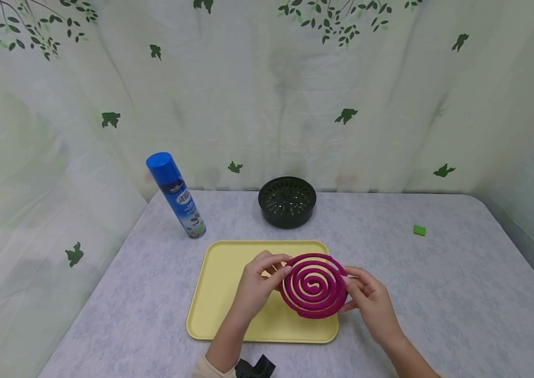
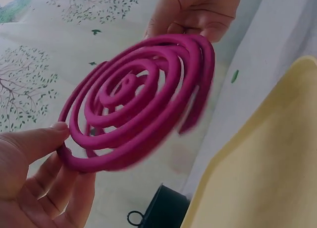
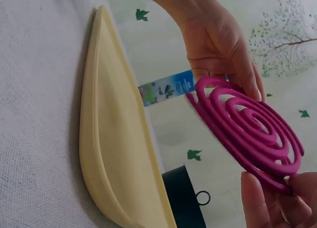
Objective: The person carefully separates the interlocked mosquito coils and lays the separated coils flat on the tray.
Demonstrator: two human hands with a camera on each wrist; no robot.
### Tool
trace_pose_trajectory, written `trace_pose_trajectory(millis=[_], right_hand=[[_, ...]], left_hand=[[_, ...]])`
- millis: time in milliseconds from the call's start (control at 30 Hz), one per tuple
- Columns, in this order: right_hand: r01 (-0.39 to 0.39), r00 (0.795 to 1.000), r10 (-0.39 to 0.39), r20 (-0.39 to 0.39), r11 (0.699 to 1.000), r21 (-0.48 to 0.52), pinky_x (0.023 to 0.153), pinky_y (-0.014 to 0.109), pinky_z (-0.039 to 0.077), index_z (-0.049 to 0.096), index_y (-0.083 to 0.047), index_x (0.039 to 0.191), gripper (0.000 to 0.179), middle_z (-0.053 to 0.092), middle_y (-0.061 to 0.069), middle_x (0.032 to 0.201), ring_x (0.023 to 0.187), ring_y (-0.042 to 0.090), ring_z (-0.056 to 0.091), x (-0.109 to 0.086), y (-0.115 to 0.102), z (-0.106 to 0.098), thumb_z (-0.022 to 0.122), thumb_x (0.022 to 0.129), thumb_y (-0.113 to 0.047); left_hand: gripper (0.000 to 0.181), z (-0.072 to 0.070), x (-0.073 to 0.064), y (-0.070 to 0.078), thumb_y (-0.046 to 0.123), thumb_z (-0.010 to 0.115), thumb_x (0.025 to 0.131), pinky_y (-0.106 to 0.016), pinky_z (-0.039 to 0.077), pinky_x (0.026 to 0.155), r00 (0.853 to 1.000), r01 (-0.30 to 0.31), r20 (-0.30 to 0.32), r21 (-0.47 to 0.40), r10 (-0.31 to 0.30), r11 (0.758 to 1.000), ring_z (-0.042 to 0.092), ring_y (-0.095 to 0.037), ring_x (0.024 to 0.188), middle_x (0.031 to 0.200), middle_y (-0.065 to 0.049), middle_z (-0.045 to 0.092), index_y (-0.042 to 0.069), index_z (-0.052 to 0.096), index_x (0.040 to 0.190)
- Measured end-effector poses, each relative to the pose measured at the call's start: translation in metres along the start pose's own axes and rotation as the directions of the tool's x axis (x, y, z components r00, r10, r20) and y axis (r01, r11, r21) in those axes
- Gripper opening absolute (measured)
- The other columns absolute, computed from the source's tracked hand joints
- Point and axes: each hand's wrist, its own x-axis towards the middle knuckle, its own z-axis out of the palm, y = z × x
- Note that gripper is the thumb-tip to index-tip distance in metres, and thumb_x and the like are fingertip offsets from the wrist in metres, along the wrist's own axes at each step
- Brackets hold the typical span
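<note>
A magenta mosquito coil (image 1: 313, 286) is held up over the right part of a yellow tray (image 1: 229, 294). My left hand (image 1: 257, 283) pinches its left rim between thumb and fingers, and my right hand (image 1: 373, 304) grips the opposite rim. Seen from the left wrist, the coil (image 2: 133, 94) is tilted, with a second layer of spiral showing behind the first and a loose end sticking out at its edge. From the right wrist, the coil (image 3: 247, 129) spans between both hands, well above the tray (image 3: 119, 129).
Behind the tray stands a round black holder (image 1: 288, 205) with a slotted inside; a small ring (image 2: 134, 218) shows on it in the left wrist view. A blue spray can (image 1: 177, 197) stands at the back left. A small green piece (image 1: 419, 230) lies on the right. A leaf-printed curtain (image 1: 248, 105) hangs behind.
</note>
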Motion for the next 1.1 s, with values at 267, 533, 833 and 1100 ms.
trace_pose_trajectory(millis=[267,533,833,1100], right_hand=[[0.020,1.000,-0.020,-0.010,1.000,-0.008,0.053,0.041,0.052,0.051,0.003,0.115,0.028,0.064,0.013,0.087,0.069,0.024,0.062,-0.001,-0.001,0.000,0.050,0.093,-0.013],[-0.032,0.998,0.030,-0.057,0.999,-0.030,0.057,0.039,0.053,0.050,0.002,0.117,0.034,0.065,0.012,0.088,0.074,0.024,0.063,0.002,-0.003,-0.002,0.052,0.092,-0.020],[-0.060,0.990,0.058,-0.125,0.998,-0.013,0.059,0.038,0.053,0.052,-0.003,0.117,0.032,0.065,0.007,0.091,0.077,0.021,0.063,0.004,-0.006,-0.006,0.053,0.091,-0.022],[-0.040,0.991,0.040,-0.124,0.999,0.004,0.060,0.036,0.053,0.051,-0.001,0.117,0.032,0.065,0.007,0.092,0.077,0.020,0.062,0.003,-0.007,-0.008,0.053,0.091,-0.020]], left_hand=[[0.018,0.000,0.000,0.000,0.007,0.062,0.084,-0.032,0.053,0.056,1.000,0.009,0.012,-0.005,-0.009,1.000,0.054,-0.027,0.072,0.080,-0.006,0.053,0.003,0.067,0.100],[0.020,-0.010,0.004,-0.013,0.012,0.062,0.085,-0.031,0.052,0.057,0.997,0.067,-0.013,-0.135,-0.070,0.989,0.052,-0.019,0.066,0.086,-0.009,0.058,0.004,0.066,0.103],[0.027,-0.043,0.006,-0.036,0.022,0.064,0.084,-0.031,0.052,0.058,0.978,0.081,-0.173,-0.212,-0.119,0.974,0.057,-0.023,0.067,0.092,-0.013,0.060,0.007,0.065,0.106],[0.027,-0.077,0.000,-0.048,0.016,0.061,0.086,-0.029,0.052,0.055,0.930,0.144,-0.314,-0.176,-0.194,0.974,0.059,-0.018,0.064,0.091,-0.013,0.059,0.002,0.063,0.108]])
